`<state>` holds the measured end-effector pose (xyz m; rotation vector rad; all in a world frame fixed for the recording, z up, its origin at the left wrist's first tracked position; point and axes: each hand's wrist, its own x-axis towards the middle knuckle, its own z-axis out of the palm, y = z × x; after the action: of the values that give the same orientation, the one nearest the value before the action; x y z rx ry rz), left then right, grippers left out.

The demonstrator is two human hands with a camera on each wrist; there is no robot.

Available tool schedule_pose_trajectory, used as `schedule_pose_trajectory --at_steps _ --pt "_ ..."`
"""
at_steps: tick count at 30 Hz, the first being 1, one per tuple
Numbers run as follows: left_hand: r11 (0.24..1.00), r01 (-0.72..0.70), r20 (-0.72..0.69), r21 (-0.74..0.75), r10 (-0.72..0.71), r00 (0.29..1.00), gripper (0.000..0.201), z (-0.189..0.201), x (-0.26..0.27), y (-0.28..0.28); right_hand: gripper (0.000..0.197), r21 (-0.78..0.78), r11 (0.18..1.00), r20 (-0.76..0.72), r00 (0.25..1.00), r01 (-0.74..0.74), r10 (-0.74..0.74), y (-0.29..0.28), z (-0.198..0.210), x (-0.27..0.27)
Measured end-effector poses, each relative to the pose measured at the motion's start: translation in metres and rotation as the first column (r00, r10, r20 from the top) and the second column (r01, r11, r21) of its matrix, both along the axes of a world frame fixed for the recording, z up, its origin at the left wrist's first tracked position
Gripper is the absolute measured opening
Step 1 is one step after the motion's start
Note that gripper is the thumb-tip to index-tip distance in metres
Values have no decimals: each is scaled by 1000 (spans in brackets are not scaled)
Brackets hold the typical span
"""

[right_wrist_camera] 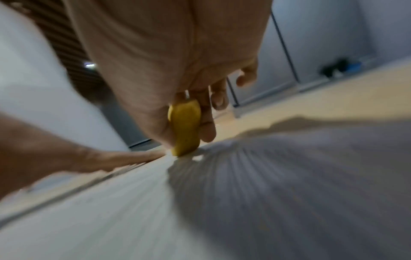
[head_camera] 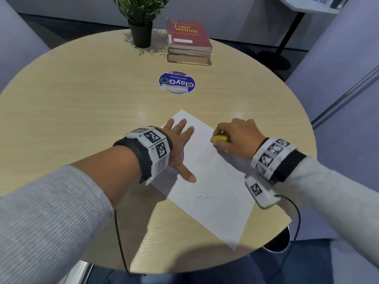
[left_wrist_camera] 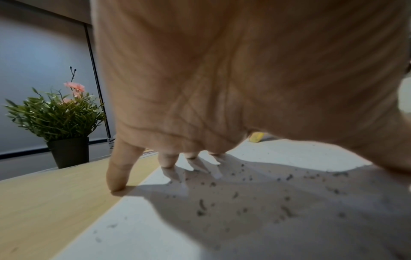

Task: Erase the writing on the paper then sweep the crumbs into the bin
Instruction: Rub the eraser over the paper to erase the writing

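Observation:
A white sheet of paper (head_camera: 213, 191) lies skewed on the round wooden table (head_camera: 82, 111), strewn with dark eraser crumbs (head_camera: 207, 196) and faint pencil marks. My left hand (head_camera: 179, 144) presses flat on the paper's upper left part, fingers spread and straight; in the left wrist view its fingertips (left_wrist_camera: 115, 183) touch the table and paper, with crumbs (left_wrist_camera: 244, 198) beneath the palm. My right hand (head_camera: 235, 138) grips a yellow eraser (head_camera: 219, 138) and holds its end against the paper's upper right edge; the right wrist view, blurred, shows the eraser (right_wrist_camera: 185, 126) pinched between thumb and fingers.
A potted plant (head_camera: 140, 21) and a stack of books (head_camera: 188, 43) stand at the far side of the table. A round blue sticker (head_camera: 176, 82) lies at the table's middle. A dark round bin rim (head_camera: 281, 242) shows under the table's near right edge.

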<state>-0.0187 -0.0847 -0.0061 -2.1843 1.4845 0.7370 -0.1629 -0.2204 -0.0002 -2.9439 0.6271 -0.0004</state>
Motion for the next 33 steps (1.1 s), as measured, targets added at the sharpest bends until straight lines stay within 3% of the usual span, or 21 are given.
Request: schedule_pose_trajectory --at_steps 4,8,10,12,13,17,18,21,22,26,30,31,33 --pt "1000 4 0 4 -4 1000 144 0 1 0 32 88 947 -28 950 -308 311 38 -10 -10" --pt "1000 -2 -8 -6 2 1000 143 1 0 1 23 -8 1000 -37 999 -21 20 -1 -2 0" --pt "1000 7 0 -19 -7 1000 143 0 -1 1 27 -39 994 -12 995 -99 98 12 -8 -3" --pt "1000 11 7 -23 -10 1000 143 -1 -1 2 34 42 959 -35 959 -280 282 38 -16 -11" --pt "1000 9 5 -23 -9 1000 143 -1 0 2 36 66 953 -63 952 -297 301 40 -13 -12" --pt "1000 -5 -23 -27 4 1000 143 0 0 3 26 -48 999 -53 999 -11 9 1 -1 -4" --pt "1000 -2 -18 -26 2 1000 144 0 0 2 26 -59 998 -61 998 -27 23 3 -3 -6" --pt "1000 6 -7 -22 -6 1000 143 -1 1 2 30 3 967 -63 965 -256 255 32 -13 -16" --pt "1000 6 -9 -27 -6 1000 143 -1 0 2 30 6 967 -82 964 -255 255 29 -10 -17" --pt "1000 -2 -12 -17 1 1000 144 1 -2 1 27 -99 995 -93 996 -17 8 -6 2 -7" --pt "1000 -5 -11 -4 5 1000 145 0 -1 1 29 -26 958 -86 956 -284 281 30 -10 -16" --pt "1000 -6 -11 -6 6 1000 145 1 -1 1 31 -13 952 -96 948 -305 302 30 -9 -18" --pt "1000 -5 -12 -7 5 1000 144 1 -2 1 32 -41 982 -91 979 -186 181 9 -3 -16"
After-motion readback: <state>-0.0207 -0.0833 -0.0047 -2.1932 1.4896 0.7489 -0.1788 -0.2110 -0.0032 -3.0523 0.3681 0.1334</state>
